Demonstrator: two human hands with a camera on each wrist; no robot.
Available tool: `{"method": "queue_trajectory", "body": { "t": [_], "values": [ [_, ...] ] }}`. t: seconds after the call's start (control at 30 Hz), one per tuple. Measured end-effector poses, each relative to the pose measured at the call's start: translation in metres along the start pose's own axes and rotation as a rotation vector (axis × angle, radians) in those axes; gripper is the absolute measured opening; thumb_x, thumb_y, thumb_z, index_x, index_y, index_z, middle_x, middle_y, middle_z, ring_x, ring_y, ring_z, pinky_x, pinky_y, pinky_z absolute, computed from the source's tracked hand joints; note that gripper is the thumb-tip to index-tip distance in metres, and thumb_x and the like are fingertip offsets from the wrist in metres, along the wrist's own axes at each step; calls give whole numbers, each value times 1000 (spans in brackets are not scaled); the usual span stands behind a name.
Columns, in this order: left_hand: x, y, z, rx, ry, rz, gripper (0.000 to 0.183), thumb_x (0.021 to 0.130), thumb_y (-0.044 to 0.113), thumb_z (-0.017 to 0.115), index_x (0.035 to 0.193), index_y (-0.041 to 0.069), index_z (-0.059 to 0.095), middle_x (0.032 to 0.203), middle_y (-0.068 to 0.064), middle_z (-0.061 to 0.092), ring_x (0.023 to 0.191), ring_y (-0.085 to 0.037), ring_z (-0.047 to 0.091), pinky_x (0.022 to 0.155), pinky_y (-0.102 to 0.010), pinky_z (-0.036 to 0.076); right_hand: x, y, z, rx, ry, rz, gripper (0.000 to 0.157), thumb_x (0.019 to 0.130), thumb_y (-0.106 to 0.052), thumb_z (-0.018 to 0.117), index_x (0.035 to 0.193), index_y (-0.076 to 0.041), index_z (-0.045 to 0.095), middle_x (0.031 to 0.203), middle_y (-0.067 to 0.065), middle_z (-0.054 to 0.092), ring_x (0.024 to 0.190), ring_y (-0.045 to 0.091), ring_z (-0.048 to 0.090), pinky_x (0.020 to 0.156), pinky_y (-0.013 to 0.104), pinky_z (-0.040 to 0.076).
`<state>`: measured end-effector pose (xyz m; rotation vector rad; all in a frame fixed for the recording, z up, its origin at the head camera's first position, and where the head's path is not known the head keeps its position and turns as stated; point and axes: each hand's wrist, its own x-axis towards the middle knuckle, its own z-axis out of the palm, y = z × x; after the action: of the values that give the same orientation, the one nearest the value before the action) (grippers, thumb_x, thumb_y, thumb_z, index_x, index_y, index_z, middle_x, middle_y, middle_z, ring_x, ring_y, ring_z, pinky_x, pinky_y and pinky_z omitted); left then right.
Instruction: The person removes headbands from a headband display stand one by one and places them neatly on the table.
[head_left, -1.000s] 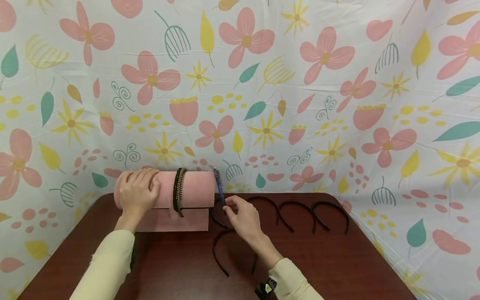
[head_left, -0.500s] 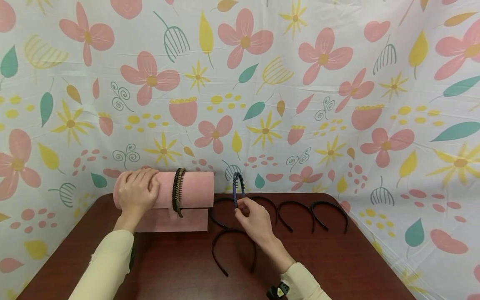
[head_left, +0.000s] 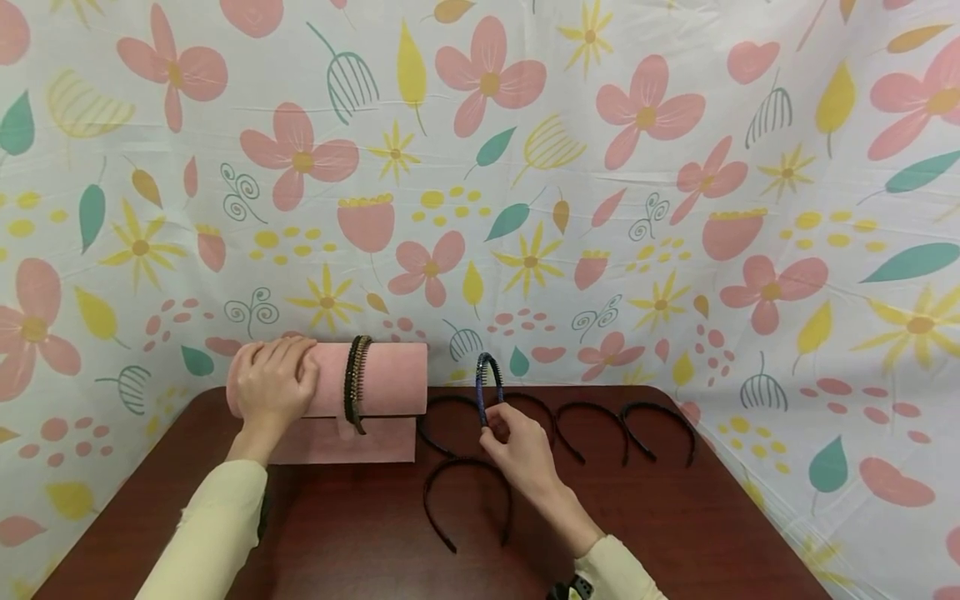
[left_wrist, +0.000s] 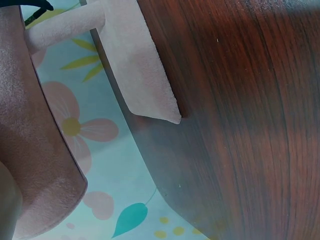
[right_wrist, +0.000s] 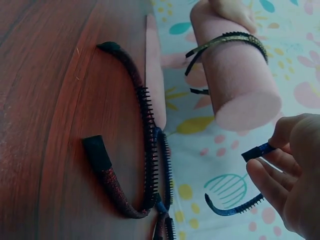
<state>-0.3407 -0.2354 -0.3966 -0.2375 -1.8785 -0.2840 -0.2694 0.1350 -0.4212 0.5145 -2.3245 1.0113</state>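
My left hand [head_left: 273,383] rests over the left end of a pink padded roll [head_left: 397,379], its fingers bent across the top. Around the middle of the roll sit black and gold toothed headbands [head_left: 360,379]. To the right of the roll, my right hand [head_left: 521,446] pinches a blue headband [head_left: 482,392] by one end and keeps it raised above the table, arch up. In the right wrist view that blue headband [right_wrist: 230,212] shows its teeth and one free end, while thumb and fingers hold the other end.
On the brown table [head_left: 345,533] a dark headband [head_left: 427,500] lies in front of my right hand. Several more, among them a dark headband [head_left: 660,408] at the far right, lie in a row at the back. A flowered cloth [head_left: 480,208] hangs behind.
My right hand has moved right, away from the roll's end, with the blue headband, which has turned to show its arch and lowered slightly. The left hand stays put.
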Motion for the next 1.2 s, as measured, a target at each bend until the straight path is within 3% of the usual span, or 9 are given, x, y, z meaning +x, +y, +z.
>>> {"method": "queue_trajectory", "body": {
  "t": [0.23, 0.57, 1.2],
  "values": [
    [1, 0, 1, -14, 30, 1, 38, 90, 31, 44, 98, 10, 75, 101, -10, 76, 94, -32, 69, 96, -51, 45, -6, 4, -5, -6, -23, 24, 18, 82, -5, 72, 98, -14, 69, 76, -9, 66, 60, 0, 55, 57, 20, 47],
    [1, 2, 1, -22, 54, 0, 38, 90, 31, 45, 97, 10, 76, 99, -9, 76, 92, -33, 70, 96, -50, 45, -17, 16, -21, -48, -121, 106, 16, 85, -9, 70, 100, -15, 70, 74, -15, 61, 57, 0, 51, 54, 20, 44],
    [2, 3, -1, -24, 62, 5, 38, 89, 30, 46, 97, 9, 76, 99, -10, 76, 92, -33, 69, 97, -50, 44, -40, 36, -37, -148, -251, 151, 16, 81, -9, 74, 94, -16, 68, 72, -15, 57, 58, -1, 49, 54, 18, 42]
  ]
}}
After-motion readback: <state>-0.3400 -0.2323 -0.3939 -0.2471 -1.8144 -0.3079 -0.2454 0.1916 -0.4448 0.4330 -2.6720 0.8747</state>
